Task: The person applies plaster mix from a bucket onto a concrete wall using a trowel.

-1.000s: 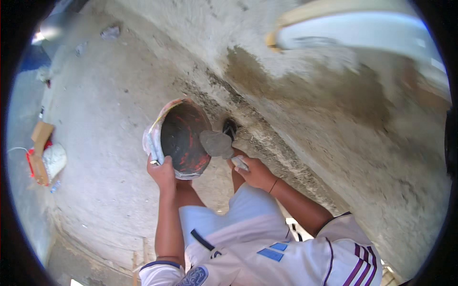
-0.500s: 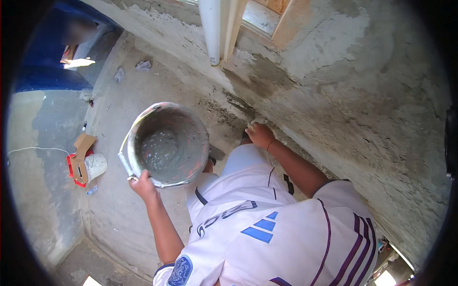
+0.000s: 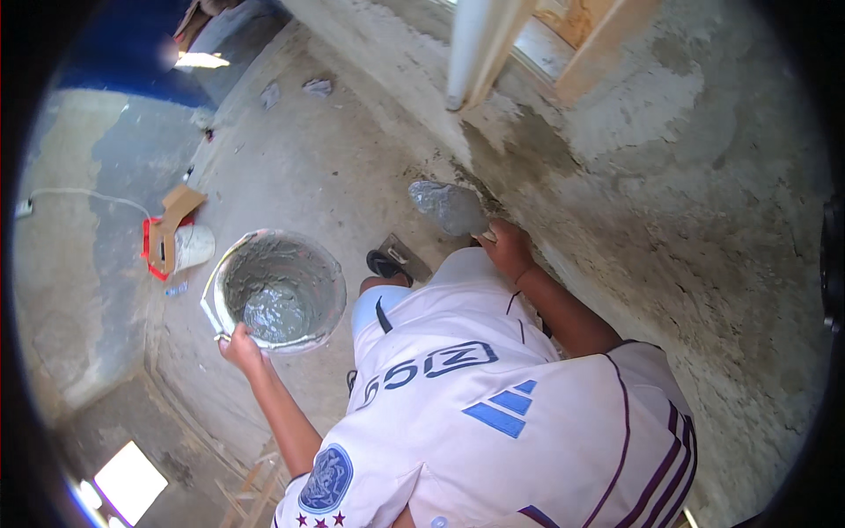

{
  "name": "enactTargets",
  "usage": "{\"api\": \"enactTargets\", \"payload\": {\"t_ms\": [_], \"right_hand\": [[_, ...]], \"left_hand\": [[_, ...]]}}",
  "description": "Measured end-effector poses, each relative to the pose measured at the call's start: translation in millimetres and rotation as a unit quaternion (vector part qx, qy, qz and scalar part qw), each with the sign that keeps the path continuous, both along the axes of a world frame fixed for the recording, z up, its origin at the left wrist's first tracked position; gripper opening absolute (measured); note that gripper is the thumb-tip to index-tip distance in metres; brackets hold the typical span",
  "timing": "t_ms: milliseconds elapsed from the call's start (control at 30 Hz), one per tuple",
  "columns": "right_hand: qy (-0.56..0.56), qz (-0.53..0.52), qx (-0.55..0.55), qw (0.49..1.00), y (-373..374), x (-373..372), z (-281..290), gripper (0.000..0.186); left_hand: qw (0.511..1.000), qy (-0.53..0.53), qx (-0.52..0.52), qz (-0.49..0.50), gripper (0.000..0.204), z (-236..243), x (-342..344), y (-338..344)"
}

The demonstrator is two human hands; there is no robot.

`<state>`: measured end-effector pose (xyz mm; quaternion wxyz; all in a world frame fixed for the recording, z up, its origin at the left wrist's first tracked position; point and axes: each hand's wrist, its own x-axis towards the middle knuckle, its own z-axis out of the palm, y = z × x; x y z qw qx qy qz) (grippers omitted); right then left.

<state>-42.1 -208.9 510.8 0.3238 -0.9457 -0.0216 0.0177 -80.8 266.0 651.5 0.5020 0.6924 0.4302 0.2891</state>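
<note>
My left hand [image 3: 244, 352] is closed on the rim or handle of a pale bucket [image 3: 327, 308], held out to my left, with wet grey mortar [image 3: 277, 312] inside. My right hand [image 3: 505, 248] grips the handle of a trowel [image 3: 444, 204], its blade smeared with grey paste, beside the stained foot of the rough wall [image 3: 660, 220] on my right. Beneath me a foot in a dark flip-flop [image 3: 384, 264] is beside a flat tool [image 3: 407, 255] on the floor [image 3: 264, 176].
A white bucket [image 3: 194, 246] with torn cardboard [image 3: 180, 204] and something red sits by the left wall, near a white cord [image 3: 88, 192] and a plastic bottle [image 3: 176, 289]. A white pipe [image 3: 462, 62] and wooden frame [image 3: 590, 62] are up ahead; wooden pieces [image 3: 253, 488] lie lower left.
The bucket in my left hand has moved down in the view. My right hand has shifted right, and the trowel blade, barely visible half a second ago, now shows raised clear of the wall foot.
</note>
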Motion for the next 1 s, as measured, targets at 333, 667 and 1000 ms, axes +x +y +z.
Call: {"api": "enactTargets", "payload": {"t_ms": [333,667,1000], "right_hand": [[-0.153,0.031,0.043,0.987,43.8,14.3,104.4,0.03],[-0.105,0.085,0.064,0.989,79.6,8.9,150.9,0.028],[-0.168,0.108,0.014,0.98,74.2,18.4,149.3,0.032]], "left_hand": [[0.996,-0.083,-0.031,-0.019,0.029,39.4,11.2,-2.5],[0.967,-0.187,-0.073,-0.156,0.018,122.7,63.5,-75.5],[0.927,-0.279,-0.06,-0.243,0.016,165.1,92.5,-95.6]]}}
